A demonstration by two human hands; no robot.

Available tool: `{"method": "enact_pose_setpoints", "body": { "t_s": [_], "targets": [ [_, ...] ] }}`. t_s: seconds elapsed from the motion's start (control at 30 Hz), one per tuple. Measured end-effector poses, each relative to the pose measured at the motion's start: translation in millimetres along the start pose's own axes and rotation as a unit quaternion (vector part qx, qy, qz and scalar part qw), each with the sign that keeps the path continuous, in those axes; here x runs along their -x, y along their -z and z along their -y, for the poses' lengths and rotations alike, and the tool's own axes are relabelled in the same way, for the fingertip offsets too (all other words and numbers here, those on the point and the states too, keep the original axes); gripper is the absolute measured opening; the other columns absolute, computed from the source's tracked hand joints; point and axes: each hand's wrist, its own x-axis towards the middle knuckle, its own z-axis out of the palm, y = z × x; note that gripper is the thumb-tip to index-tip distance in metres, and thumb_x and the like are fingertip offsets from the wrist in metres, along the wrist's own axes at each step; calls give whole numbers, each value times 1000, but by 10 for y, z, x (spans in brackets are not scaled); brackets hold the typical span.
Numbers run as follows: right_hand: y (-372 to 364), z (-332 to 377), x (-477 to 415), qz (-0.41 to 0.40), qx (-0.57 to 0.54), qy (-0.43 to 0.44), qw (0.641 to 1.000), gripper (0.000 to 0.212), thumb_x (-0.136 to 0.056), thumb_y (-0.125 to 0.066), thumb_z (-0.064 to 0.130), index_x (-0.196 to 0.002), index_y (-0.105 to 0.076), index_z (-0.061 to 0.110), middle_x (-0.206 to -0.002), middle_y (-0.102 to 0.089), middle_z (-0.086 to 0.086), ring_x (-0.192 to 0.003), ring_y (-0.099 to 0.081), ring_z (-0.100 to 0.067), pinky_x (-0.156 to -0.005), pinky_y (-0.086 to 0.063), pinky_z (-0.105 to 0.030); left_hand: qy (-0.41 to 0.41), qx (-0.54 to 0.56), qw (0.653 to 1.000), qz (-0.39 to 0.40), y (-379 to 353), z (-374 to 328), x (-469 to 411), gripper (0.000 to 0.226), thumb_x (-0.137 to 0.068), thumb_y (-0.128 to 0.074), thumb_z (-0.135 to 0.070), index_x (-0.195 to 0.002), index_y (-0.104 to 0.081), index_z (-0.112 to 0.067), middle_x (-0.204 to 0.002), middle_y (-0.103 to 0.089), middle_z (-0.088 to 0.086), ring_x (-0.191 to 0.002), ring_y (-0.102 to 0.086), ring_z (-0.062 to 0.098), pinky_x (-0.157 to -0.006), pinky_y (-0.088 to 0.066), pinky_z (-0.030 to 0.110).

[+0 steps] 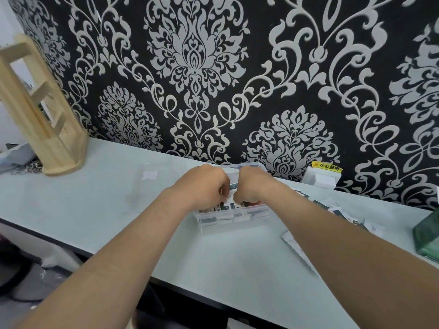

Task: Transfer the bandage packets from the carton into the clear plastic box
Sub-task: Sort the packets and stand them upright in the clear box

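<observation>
Now green-and-white bandage packets point(228, 206), pinched by curled left hand point(204, 184) and right hand point(252, 186), are best tucked upright in clear plastic box point(234, 225).

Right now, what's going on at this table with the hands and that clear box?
A person has both hands over the clear plastic box on the table. The left hand and right hand curl their fingers around bandage packets standing inside it, seemingly tucking them into a row. More loose packets lie scattered on the table to the right, near the green carton at the edge of view, so the transfer looks partly done.
</observation>
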Motion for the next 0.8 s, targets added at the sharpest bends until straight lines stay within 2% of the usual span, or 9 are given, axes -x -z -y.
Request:
{"method": "enact_pose_setpoints", "body": {
  "t_s": [0.13, 0.2, 0.27, 0.33, 0.43, 0.5, 0.53, 0.63, 0.8],
  "targets": [
    [55, -16, 46, -12, -35, -1, 999, 26, -84, -62, 8, -65, -45, 12, -62, -54, -1, -55, -55, -15, -49, -42, -24, -9, 18, 1000, 20, -13, -68, -31, 5, -79, -69, -24, -83, -69, -28, -78, -62, -13, -81, -59, 14, -73, -51, 30],
    [135, -52, 104, -8, -91, 2, 996, 22, -85, -63, 6, -68, -50, 11, -61, -62, -4, -57, -66, -18, -55, -51, -25, -18, 18, 999, 46, -23, -105, -69, 11, -78, -70, -29, -86, -64, -32, -75, -56, -13, -78, -55, 13, -68, -46, 26],
    [225, -132, 191, -25, -125, 6, 992, 14, -86, -58, 2, -76, -53, 10, -69, -69, -7, -64, -73, -21, -53, -53, -27, -24, 17, 997, 78, -46, -155, -143, 20, -77, -72, -32, -94, -64, -34, -78, -55, -12, -79, -55, 14, -70, -49, 28],
    [273, -211, 247, -66, -138, 19, 988, 12, -85, -50, -3, -86, -55, 7, -78, -71, -12, -68, -73, -23, -47, -49, -28, -26, 19, 993, 114, -55, -195, -195, 35, -70, -77, -46, -102, -62, -39, -88, -59, -11, -86, -58, 16, -77, -53, 32],
    [266, -372, 291, -134, -138, 35, 981, 18, -81, -47, -5, -92, -59, 1, -79, -70, -16, -72, -69, -31, -62, -56, -38, -34, -7, 987, 160, -33, -297, -251, 45, -68, -78, -51, -107, -59, -37, -94, -56, -10, -88, -54, 16, -71, -44, 30],
    [229, -445, 315, -165, -153, 41, 973, 15, -82, -48, -1, -88, -60, 7, -72, -67, -9, -72, -67, -29, -69, -56, -38, -38, -25, 984, 173, -32, -327, -266, 44, -69, -78, -49, -104, -55, -34, -89, -50, -11, -86, -49, 16, -66, -36, 28],
    [210, -485, 320, -180, -171, 42, 968, 15, -82, -48, 1, -83, -59, 11, -66, -64, -4, -71, -66, -25, -70, -55, -35, -41, -35, 983, 176, -39, -338, -279, 43, -69, -78, -49, -101, -53, -34, -88, -47, -12, -86, -49, 16, -70, -37, 30],
    [178, -609, 344, -210, -251, 29, 945, 16, -82, -52, 4, -77, -59, 17, -61, -61, 4, -66, -63, -18, -64, -53, -29, -43, -49, 981, 184, -46, -341, -311, 40, -70, -78, -48, -98, -53, -33, -90, -50, -10, -88, -50, 16, -82, -42, 34],
    [229, -945, 539, -249, -370, 7, 895, 8, -86, -61, 11, -80, -62, 16, -65, -65, -3, -57, -55, -14, -49, -44, -20, -44, -12, 987, 156, -5, -294, -330, 34, -71, -79, -42, -100, -63, -34, -82, -52, -12, -78, -53, 14, -65, -42, 26]
  ]
}}
